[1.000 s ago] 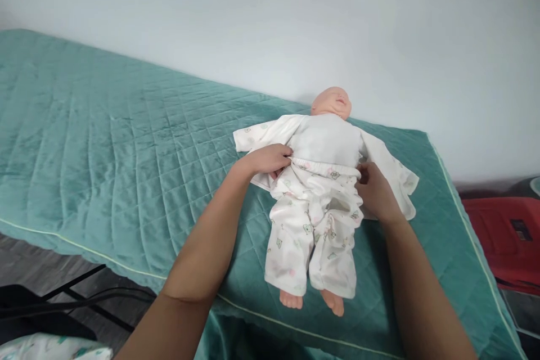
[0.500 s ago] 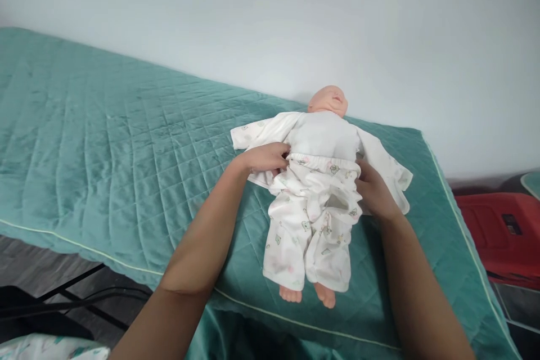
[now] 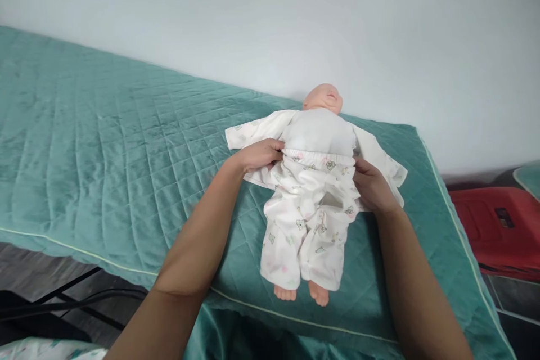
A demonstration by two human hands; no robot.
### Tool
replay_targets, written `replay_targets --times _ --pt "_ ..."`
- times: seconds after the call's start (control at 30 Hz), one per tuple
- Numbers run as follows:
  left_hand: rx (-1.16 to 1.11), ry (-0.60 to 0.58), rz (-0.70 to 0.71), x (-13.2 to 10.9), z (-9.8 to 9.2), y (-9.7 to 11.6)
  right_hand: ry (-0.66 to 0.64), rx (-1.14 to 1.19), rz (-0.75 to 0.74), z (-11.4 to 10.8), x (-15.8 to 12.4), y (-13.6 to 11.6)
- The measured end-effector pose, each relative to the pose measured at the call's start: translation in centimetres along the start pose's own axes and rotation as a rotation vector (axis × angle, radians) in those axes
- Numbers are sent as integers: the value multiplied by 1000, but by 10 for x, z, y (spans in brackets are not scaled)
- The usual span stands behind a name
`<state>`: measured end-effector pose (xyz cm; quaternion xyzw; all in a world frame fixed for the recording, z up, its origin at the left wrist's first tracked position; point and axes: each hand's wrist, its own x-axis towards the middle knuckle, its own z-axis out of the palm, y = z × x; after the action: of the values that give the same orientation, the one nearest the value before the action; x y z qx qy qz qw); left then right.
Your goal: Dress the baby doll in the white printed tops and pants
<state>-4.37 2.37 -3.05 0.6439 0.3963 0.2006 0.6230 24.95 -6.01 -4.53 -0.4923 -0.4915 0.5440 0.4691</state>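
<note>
A baby doll [image 3: 324, 97] lies on its back, head toward the wall and bare feet toward me. White printed pants [image 3: 312, 191] cover its legs up to the waist. Under its arms and back a white printed jacket [image 3: 261, 128] lies spread, with the doll's pale torso [image 3: 323, 130] showing between the two sides. My left hand [image 3: 262, 154] pinches the waistband at the doll's left-hand side in view. On the opposite side my right hand [image 3: 371, 183] is closed on the waistband too, its fingertips partly hidden behind the cloth.
A green quilted cover [image 3: 126, 152] with pale piping spreads over the bed, which stands against a white wall [image 3: 270, 22]. Beyond the right edge is a red plastic object [image 3: 498, 230]. At lower left are black metal legs [image 3: 71, 289] and printed cloth [image 3: 50, 349].
The waistband sits slightly higher on the doll's torso, with both hands still at its sides. The whole view has shifted a little, so everything appears slightly left and up.
</note>
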Motion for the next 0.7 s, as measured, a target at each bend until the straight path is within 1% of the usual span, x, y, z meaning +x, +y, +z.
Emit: replay_targets --times 0.1,0.2,0.27,0.33,0.4,0.47,0.53,0.6,0.7 --pt "76 11 0 2 0 0 7 7 6 -2 1 2" --pt "219 41 25 1 0 2 114 -43 33 -2 2 5" --pt "318 77 76 0 0 4 186 -95 48 -1 3 7" --pt "385 114 110 -3 -1 5 230 -137 36 -1 3 9" --pt "389 154 84 -6 -1 7 284 -179 -32 0 4 11" --pt "347 196 38 -9 -1 7 357 -219 -153 2 3 10" --pt "322 228 28 -10 1 7 403 -257 -288 5 1 7" --pt "360 250 70 -10 3 6 372 -287 -413 8 -2 3" --pt "482 296 152 -9 5 5 239 -316 -534 12 -6 -2"
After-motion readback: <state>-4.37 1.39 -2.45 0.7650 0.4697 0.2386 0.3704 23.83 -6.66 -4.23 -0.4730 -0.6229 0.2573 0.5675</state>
